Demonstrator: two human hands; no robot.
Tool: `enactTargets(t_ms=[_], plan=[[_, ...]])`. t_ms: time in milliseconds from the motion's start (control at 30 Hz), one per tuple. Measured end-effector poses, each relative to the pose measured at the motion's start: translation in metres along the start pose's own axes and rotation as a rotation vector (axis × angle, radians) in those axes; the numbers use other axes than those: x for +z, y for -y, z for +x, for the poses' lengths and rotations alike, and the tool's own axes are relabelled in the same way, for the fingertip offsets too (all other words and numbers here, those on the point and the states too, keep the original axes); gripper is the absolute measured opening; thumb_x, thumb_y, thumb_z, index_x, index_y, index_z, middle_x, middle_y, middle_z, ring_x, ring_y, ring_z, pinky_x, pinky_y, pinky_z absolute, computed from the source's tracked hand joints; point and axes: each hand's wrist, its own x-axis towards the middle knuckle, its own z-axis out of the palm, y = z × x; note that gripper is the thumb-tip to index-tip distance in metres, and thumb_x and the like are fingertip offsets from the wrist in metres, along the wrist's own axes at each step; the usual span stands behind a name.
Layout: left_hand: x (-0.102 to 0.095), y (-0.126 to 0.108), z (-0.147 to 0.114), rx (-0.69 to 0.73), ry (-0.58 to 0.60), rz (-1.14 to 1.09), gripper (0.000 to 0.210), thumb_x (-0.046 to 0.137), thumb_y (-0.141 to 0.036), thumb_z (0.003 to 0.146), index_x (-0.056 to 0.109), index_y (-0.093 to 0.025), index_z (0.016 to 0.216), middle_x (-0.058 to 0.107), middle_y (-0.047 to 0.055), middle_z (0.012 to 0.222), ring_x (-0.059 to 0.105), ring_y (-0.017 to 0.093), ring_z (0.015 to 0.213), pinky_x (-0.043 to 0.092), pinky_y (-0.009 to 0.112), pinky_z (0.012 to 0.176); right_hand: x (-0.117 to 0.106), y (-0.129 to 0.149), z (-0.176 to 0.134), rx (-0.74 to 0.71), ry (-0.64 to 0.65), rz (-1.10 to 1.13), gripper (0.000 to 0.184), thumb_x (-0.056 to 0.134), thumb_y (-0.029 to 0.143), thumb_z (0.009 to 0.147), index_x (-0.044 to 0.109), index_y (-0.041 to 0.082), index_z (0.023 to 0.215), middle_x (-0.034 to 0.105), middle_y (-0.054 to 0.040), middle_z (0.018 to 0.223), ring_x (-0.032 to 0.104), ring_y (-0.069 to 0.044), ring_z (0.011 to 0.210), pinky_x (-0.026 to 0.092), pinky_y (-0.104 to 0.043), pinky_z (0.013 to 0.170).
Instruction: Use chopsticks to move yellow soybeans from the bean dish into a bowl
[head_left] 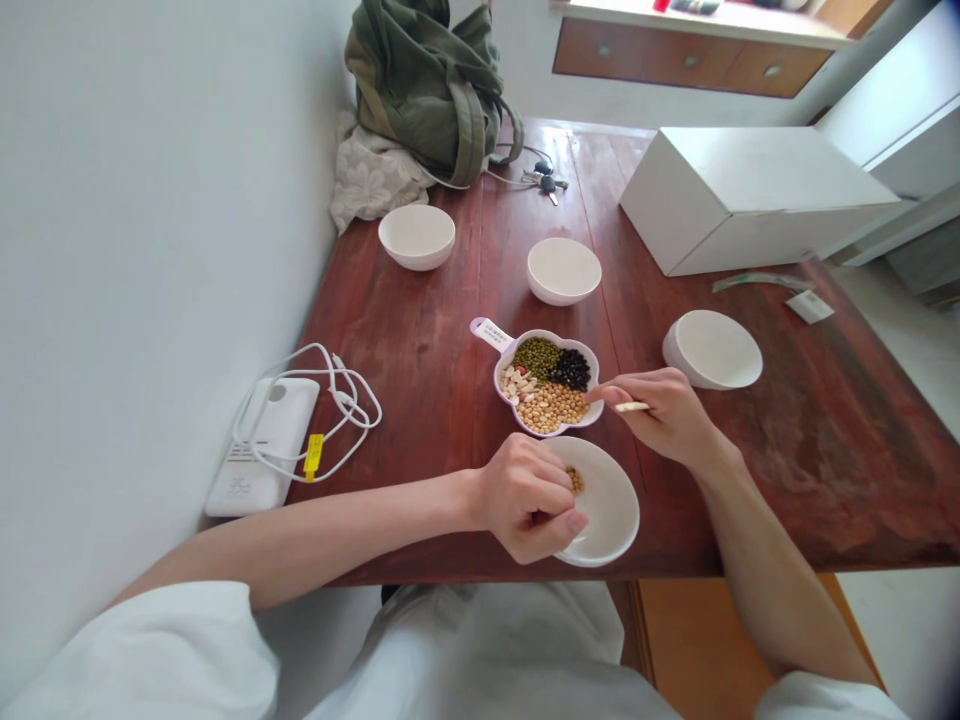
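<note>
The right hand (660,410) was closed around a pale stick (631,407), its outstretched fingertips at the right edge of the lobed dish (491,334). The left hand (529,500) was curled into a loose fist over the left side of the near bowl (611,515); whether it pinched the rim could not be told. Inside that bowl lay a small cluster of yellow beans (575,481), partly hidden by the left hand.

The dish sat just beyond the near bowl, its labelled handle pointing to the far left. It held green beans (536,358) at the back, black beans (571,370) on the right, more yellow beans in front and pale flat pieces (517,384) on the left.

Farther out on the worktop (435,390) stood three more white bowls: the left bowl (416,237), the middle bowl (564,270) and the right bowl (712,348). A white device (262,445) lay by the wall under a looped cable (367,425). At the far end were a green bag (420,90), keys (547,183) and a white box (750,190).
</note>
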Motion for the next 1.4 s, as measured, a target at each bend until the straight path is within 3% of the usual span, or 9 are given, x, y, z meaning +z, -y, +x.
enactTargets(t_ms=[133, 233, 333, 400, 533, 667, 833, 1133, 1400], plan=[[-0.001, -0.001, 0.001, -0.003, 0.008, -0.004, 0.043, 0.054, -0.019, 0.088, 0.024, -0.022, 0.058, 0.034, -0.005, 0.045, 0.03, 0.012, 0.043, 0.022, 0.033, 0.048, -0.001, 0.002, -0.008, -0.216, -0.26, -0.009, 0.054, 0.041, 0.052, 0.11, 0.083, 0.023, 0.092, 0.075, -0.0113, 0.082, 0.068, -0.022, 0.072, 0.05, -0.037, 0.069], [-0.001, -0.002, 0.001, -0.021, 0.009, 0.006, 0.044, 0.053, -0.021, 0.089, 0.023, -0.022, 0.058, 0.033, -0.005, 0.045, 0.03, 0.012, 0.043, 0.023, 0.033, 0.048, 0.0, -0.001, -0.006, -0.349, -0.626, 0.001, 0.062, 0.038, 0.057, 0.11, 0.079, 0.025, 0.077, 0.071, -0.0103, 0.072, 0.067, -0.024, 0.073, 0.05, -0.042, 0.069], [-0.001, -0.002, 0.0, -0.016, -0.003, -0.003, 0.044, 0.054, -0.02, 0.088, 0.023, -0.022, 0.058, 0.033, -0.005, 0.045, 0.031, 0.012, 0.043, 0.022, 0.033, 0.047, -0.002, -0.007, 0.003, -0.404, -0.969, 0.158, 0.072, 0.041, 0.063, 0.108, 0.062, 0.022, 0.053, 0.052, -0.0053, 0.051, 0.055, -0.019, 0.052, 0.036, -0.035, 0.051], [0.0, -0.001, 0.0, -0.012, -0.01, -0.012, 0.043, 0.055, -0.019, 0.087, 0.024, -0.022, 0.058, 0.033, -0.005, 0.045, 0.03, 0.012, 0.043, 0.022, 0.033, 0.047, -0.005, -0.01, 0.008, -0.364, -1.068, 0.358, 0.077, 0.042, 0.068, 0.107, 0.053, 0.021, 0.047, 0.041, -0.0032, 0.044, 0.045, -0.016, 0.042, 0.025, -0.033, 0.044], [0.0, 0.001, -0.001, -0.021, -0.005, -0.026, 0.043, 0.055, -0.02, 0.086, 0.023, -0.022, 0.058, 0.032, -0.005, 0.045, 0.028, 0.012, 0.044, 0.022, 0.032, 0.047, -0.009, -0.014, 0.013, -0.27, -0.95, 0.742, 0.08, 0.044, 0.075, 0.102, 0.05, 0.021, 0.043, 0.03, -0.0007, 0.039, 0.031, -0.012, 0.032, 0.02, -0.031, 0.035], [-0.001, 0.001, 0.0, -0.014, -0.018, -0.051, 0.043, 0.055, -0.018, 0.086, 0.022, -0.022, 0.059, 0.029, -0.006, 0.046, 0.026, 0.011, 0.043, 0.022, 0.032, 0.047, -0.002, -0.015, 0.016, -0.152, -0.679, 0.939, 0.079, 0.05, 0.079, 0.098, 0.057, 0.022, 0.044, 0.036, -0.0013, 0.041, 0.041, -0.014, 0.034, 0.029, -0.031, 0.035], [-0.001, 0.001, -0.001, -0.015, 0.003, -0.017, 0.042, 0.051, -0.021, 0.09, 0.02, -0.023, 0.061, 0.028, -0.006, 0.046, 0.027, 0.012, 0.043, 0.021, 0.032, 0.048, -0.003, -0.018, 0.018, -0.117, -0.77, 0.961, 0.081, 0.057, 0.079, 0.096, 0.047, 0.021, 0.04, 0.029, 0.0012, 0.039, 0.033, -0.01, 0.034, 0.025, -0.029, 0.035], [-0.001, 0.002, -0.001, -0.012, 0.011, -0.006, 0.043, 0.051, -0.022, 0.091, 0.02, -0.023, 0.061, 0.029, -0.005, 0.046, 0.028, 0.012, 0.043, 0.022, 0.032, 0.049, 0.005, -0.019, 0.018, -0.056, -0.535, 0.977, 0.076, 0.057, 0.073, 0.099, 0.054, 0.019, 0.045, 0.038, -0.0011, 0.043, 0.042, -0.012, 0.036, 0.027, -0.028, 0.034], [-0.001, 0.001, 0.001, -0.031, 0.037, 0.016, 0.046, 0.046, -0.025, 0.096, 0.016, -0.023, 0.061, 0.028, -0.005, 0.045, 0.027, 0.011, 0.041, 0.022, 0.034, 0.05, 0.009, -0.014, 0.02, -0.03, -0.568, 0.992, 0.077, 0.06, 0.075, 0.096, 0.051, 0.019, 0.044, 0.036, 0.0, 0.043, 0.039, -0.01, 0.034, 0.026, -0.025, 0.032]])
